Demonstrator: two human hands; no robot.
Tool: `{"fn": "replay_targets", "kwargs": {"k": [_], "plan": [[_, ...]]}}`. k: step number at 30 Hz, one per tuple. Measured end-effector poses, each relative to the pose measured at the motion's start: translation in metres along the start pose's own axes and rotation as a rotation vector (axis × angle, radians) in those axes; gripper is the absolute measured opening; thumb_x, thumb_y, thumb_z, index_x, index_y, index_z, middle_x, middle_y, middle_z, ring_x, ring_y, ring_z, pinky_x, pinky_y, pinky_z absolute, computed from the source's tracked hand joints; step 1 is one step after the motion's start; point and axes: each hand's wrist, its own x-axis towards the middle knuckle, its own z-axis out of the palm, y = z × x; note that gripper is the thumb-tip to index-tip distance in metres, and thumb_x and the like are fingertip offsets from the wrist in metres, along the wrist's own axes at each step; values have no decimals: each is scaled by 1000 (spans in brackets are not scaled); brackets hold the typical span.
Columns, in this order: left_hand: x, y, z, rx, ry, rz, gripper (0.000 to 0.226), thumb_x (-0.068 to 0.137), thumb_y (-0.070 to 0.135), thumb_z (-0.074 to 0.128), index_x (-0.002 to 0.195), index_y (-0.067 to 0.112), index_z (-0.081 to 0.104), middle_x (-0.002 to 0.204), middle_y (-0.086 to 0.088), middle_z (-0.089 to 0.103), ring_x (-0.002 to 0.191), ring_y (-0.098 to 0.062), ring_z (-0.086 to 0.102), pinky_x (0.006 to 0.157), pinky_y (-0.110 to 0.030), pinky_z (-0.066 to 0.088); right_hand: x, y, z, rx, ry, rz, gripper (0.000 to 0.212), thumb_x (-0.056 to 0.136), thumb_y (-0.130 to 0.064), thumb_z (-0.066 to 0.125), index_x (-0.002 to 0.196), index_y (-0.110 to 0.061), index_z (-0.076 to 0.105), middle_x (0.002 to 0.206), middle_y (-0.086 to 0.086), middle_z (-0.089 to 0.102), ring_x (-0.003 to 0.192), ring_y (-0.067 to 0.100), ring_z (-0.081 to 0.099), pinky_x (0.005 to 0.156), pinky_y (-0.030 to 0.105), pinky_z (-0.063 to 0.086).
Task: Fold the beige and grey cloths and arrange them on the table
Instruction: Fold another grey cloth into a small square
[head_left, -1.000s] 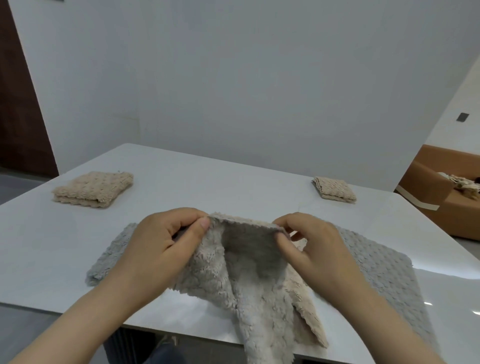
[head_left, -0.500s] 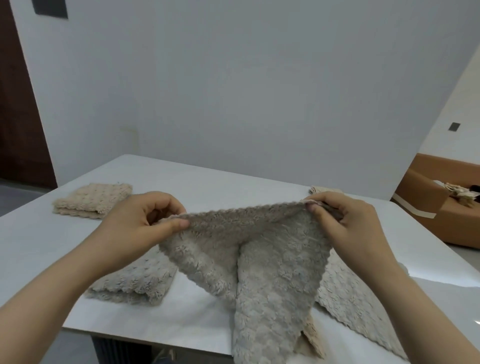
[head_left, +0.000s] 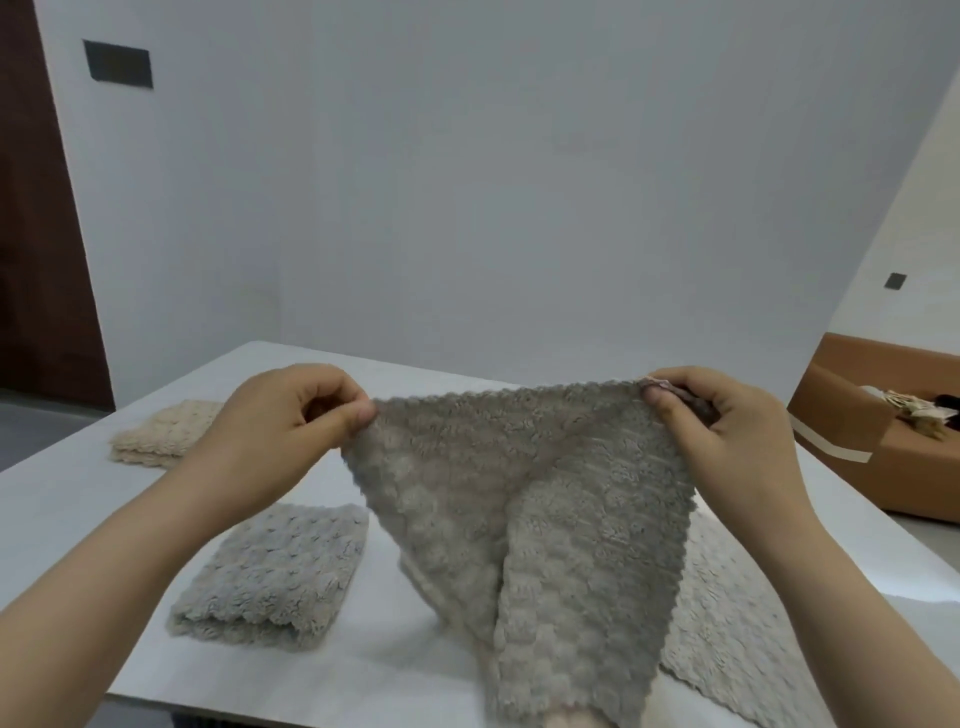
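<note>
A fluffy grey cloth (head_left: 524, 499) hangs stretched in the air above the white table (head_left: 62, 514). My left hand (head_left: 291, 421) pinches its upper left corner and my right hand (head_left: 722, 426) pinches its upper right corner. Its lower part droops toward the table's near edge. A folded grey cloth (head_left: 275, 571) lies on the table at the lower left. A folded beige cloth (head_left: 161, 434) sits at the far left, partly behind my left hand. An unfolded beige cloth (head_left: 737, 629) lies flat at the right, partly hidden by the held cloth.
A plain white wall rises behind the table. A dark door frame (head_left: 36, 208) stands at the left. A brown sofa (head_left: 883, 447) with a small pile on it stands beyond the table's right edge.
Both hands have lifted the grey cloth higher and pulled its top edge wider apart. The view has tilted upward, and the small folded beige cloth at the back is now hidden.
</note>
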Motion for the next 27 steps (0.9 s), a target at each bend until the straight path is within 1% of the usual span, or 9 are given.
{"fn": "replay_targets", "kwargs": {"k": [5,7,10,14,17,20,22,24,27], "plan": [[5,8,1,-315,94,-80,24,81,41,63,78,17,67,74,-5,72,74,-22,68,79,-39,56,4,-4,-3,6,51,-6,13,88,-17,66,82,-28,69,76,-16,68,75,2,61,60,14,44],[4,8,3,-387,135,-93,30,76,44,64,79,14,68,74,-16,69,68,-28,63,73,-39,54,4,-3,-4,24,61,9,12,87,-20,67,78,-28,69,71,-11,68,68,8,59,56,16,41],[3,13,3,-505,242,-113,31,69,43,69,74,12,68,65,-13,62,60,-21,51,60,-31,46,2,-5,-8,70,83,27,10,85,-23,70,75,-24,71,71,3,70,68,21,57,55,25,41],[6,19,0,-674,285,-154,23,65,41,73,67,18,68,67,-14,57,61,-22,46,56,-28,40,3,-12,-12,155,121,55,13,84,-24,70,72,-29,70,62,-2,65,59,9,50,53,12,37],[7,17,4,-596,245,-154,22,67,40,72,69,18,68,62,-5,56,57,-16,47,55,-25,42,3,-10,-8,151,110,95,10,85,-26,70,75,-25,72,64,-2,66,58,15,51,55,21,40],[4,9,11,-500,225,-160,18,77,32,71,76,14,69,55,5,54,51,-9,45,55,-25,43,-1,-8,-1,144,74,160,7,85,-23,69,80,-24,73,77,8,71,75,32,60,65,37,52],[1,5,15,-444,235,-154,14,81,26,70,76,13,68,49,11,52,46,-4,44,50,-16,44,-6,-9,2,157,59,180,7,86,-21,68,84,-25,73,80,10,70,80,36,61,70,47,55],[-4,4,18,-446,254,-159,13,80,25,71,75,13,69,49,11,55,46,-2,47,49,-12,45,-12,-10,2,166,53,186,8,87,-22,67,86,-29,71,81,18,68,73,39,58,61,42,53],[-12,9,22,-459,272,-160,12,80,24,70,74,14,69,52,8,59,47,-3,50,50,-12,47,-19,-20,2,200,28,197,10,88,-23,64,89,-31,69,74,25,61,53,31,42,47,29,38]]}}
